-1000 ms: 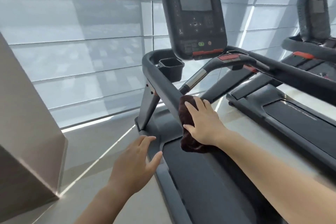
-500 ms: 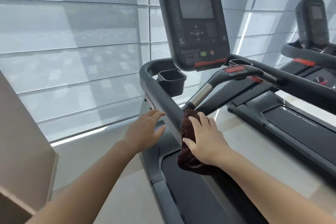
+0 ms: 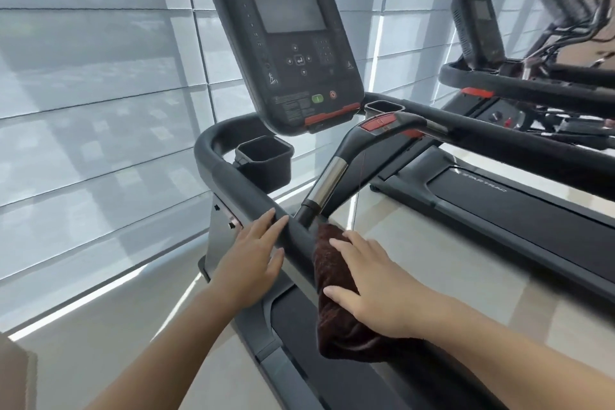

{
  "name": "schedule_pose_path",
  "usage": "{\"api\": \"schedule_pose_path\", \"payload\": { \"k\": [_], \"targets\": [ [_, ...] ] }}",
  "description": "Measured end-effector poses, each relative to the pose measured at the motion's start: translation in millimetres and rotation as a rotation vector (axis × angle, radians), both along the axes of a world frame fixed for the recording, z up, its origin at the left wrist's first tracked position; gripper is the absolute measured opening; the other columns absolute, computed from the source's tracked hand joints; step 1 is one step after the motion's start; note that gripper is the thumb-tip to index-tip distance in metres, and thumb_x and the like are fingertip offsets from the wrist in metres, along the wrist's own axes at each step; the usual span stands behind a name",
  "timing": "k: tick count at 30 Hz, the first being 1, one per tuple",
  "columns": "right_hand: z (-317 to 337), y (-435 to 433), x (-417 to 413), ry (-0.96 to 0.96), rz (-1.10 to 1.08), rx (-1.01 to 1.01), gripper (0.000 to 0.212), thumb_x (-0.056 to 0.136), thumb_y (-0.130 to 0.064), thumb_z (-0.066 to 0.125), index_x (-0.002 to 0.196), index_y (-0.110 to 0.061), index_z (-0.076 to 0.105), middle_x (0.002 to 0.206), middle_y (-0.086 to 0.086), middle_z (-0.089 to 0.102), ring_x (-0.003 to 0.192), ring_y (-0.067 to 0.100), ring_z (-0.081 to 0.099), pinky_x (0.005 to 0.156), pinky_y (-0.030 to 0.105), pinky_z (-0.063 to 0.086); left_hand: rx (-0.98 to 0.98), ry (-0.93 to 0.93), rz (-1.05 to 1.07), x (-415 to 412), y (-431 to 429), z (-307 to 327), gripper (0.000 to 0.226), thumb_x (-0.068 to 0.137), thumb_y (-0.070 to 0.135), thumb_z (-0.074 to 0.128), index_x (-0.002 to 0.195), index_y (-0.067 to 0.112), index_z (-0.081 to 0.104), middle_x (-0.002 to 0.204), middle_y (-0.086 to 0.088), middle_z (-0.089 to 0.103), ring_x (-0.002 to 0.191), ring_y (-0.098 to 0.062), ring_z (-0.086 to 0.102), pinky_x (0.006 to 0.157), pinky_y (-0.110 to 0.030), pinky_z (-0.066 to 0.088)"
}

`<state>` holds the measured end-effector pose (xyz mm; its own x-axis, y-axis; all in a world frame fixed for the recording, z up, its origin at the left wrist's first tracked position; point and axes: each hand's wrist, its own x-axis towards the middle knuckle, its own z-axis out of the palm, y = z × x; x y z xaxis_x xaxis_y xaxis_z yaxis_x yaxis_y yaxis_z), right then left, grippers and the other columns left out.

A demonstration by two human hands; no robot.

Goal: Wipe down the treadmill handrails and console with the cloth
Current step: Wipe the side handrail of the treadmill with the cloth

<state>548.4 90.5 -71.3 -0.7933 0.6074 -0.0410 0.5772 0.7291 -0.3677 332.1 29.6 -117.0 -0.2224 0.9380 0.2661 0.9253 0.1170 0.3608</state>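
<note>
Right grip [image 3: 376, 286] — fingers flat, uncurled — presses cloth [image 3: 327, 260] onto near stretch of left handrail [image 3: 233, 183], likely to rub its inner face. Left grip [image 3: 253, 253] rests flat on rail's outer side, holding nothing; probably bracing. Console [image 3: 286, 43] far, above.

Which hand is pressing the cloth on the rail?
The right hand, spread flat over the brown cloth; the left hand rests bare on the handrail.

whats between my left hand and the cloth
Only a bare stretch of the dark handrail, in the head view; the left hand rests on its outer side, the cloth hangs over its inner side.
</note>
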Motion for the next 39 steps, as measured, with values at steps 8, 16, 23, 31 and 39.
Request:
{"api": "schedule_pose_path", "payload": {
  "k": [8, 16, 23, 31, 39],
  "targets": [
    [6.2, 10.9, 15.9, 0.119, 0.033, -0.230, 0.079, 0.077, -0.053, 0.063, 0.138, -0.023, 0.021, 0.142, 0.000, 0.031, 0.131, 0.020, 0.027, 0.109, 0.038, 0.028, 0.046, -0.096, 0.110, 62.0, -25.9, -5.9, 0.053, 0.095, 0.025, 0.041, 0.144, 0.031, 0.022, 0.155, 0.009, 0.017, 0.140, -0.011, 0.019, 0.108, -0.020, 0.014],
    [1.0, 1.6, 89.5, 0.098, 0.303, -0.189, 0.071, 0.088, -0.045, 0.052, 0.145, -0.024, 0.017, 0.155, -0.008, 0.014, 0.141, 0.024, 0.010, 0.115, 0.045, 0.018, 0.041, -0.156, 0.302, 150.1, -81.8, -0.6, 0.048, 0.093, 0.021, 0.044, 0.140, 0.028, 0.034, 0.149, 0.006, 0.031, 0.135, -0.014, 0.030, 0.110, -0.027, 0.023],
    [-6.5, -18.1, 145.8, 0.128, 0.351, -0.187, 0.074, 0.083, -0.047, 0.058, 0.144, -0.029, 0.020, 0.154, -0.013, 0.008, 0.141, 0.021, 0.000, 0.116, 0.040, 0.013, 0.063, -0.192, 0.392, 223.4, -122.5, 1.2, 0.041, 0.093, 0.029, 0.045, 0.134, 0.030, 0.041, 0.142, 0.012, 0.038, 0.129, -0.007, 0.035, 0.106, -0.020, 0.024],
    [-5.2, -37.4, 172.8, 0.173, 0.245, -0.199, 0.081, 0.078, -0.046, 0.061, 0.144, -0.029, 0.018, 0.154, -0.011, 0.014, 0.139, 0.027, 0.011, 0.114, 0.043, 0.020, 0.072, -0.177, 0.353, 271.0, -149.2, 7.3, 0.039, 0.092, 0.030, 0.046, 0.131, 0.033, 0.042, 0.138, 0.015, 0.039, 0.127, -0.005, 0.038, 0.106, -0.022, 0.028],
    [-29.7, -89.0, 234.1, 0.363, 0.172, 0.119, 0.064, 0.079, -0.049, 0.060, 0.134, -0.031, 0.034, 0.145, -0.010, 0.027, 0.136, 0.020, 0.017, 0.108, 0.048, 0.032, 0.051, -0.232, 0.294, 320.6, -186.4, -5.9, 0.039, 0.092, 0.033, 0.045, 0.130, 0.036, 0.041, 0.139, 0.020, 0.037, 0.125, -0.003, 0.039, 0.097, -0.015, 0.028]
  ]
}}
